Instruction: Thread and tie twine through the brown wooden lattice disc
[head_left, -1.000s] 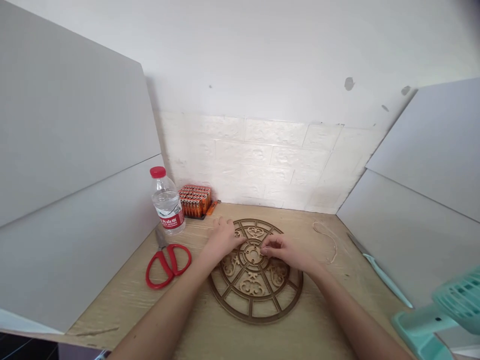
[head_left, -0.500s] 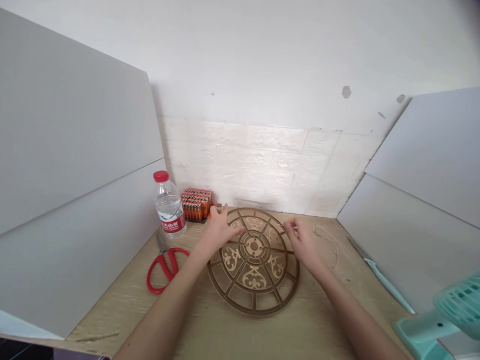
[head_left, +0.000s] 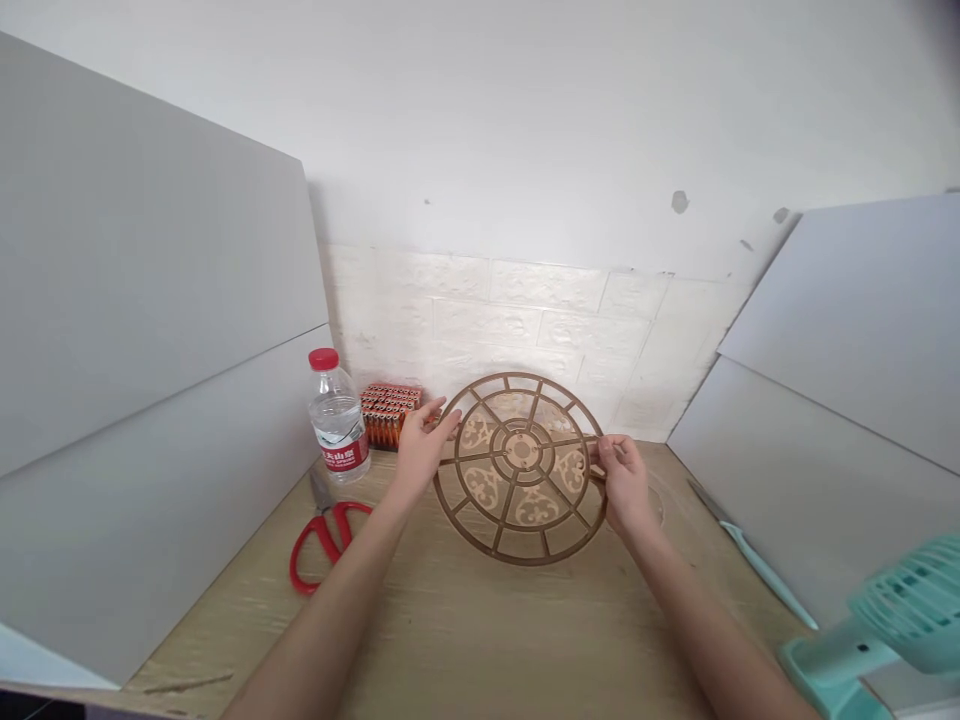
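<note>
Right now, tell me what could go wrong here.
The disc might slip or twist: it is tilted up, with the right hand's grip at its edge, while the left hand's fingers look spread.
The left hand might bump the batteries, close beside it.
The left forearm could brush the scissors, which it partly covers in this view.

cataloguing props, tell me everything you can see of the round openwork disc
The disc is flat, brown and wood-like: concentric rings joined by spokes, with paler scrollwork in inner panels and a pale hub with small holes. It is tilted, far edge higher, before the white brick-patterned wall. The right hand grips its right rim; the left hand is at its upper left rim, contact unclear. Whether it touches the table is unclear.
</note>
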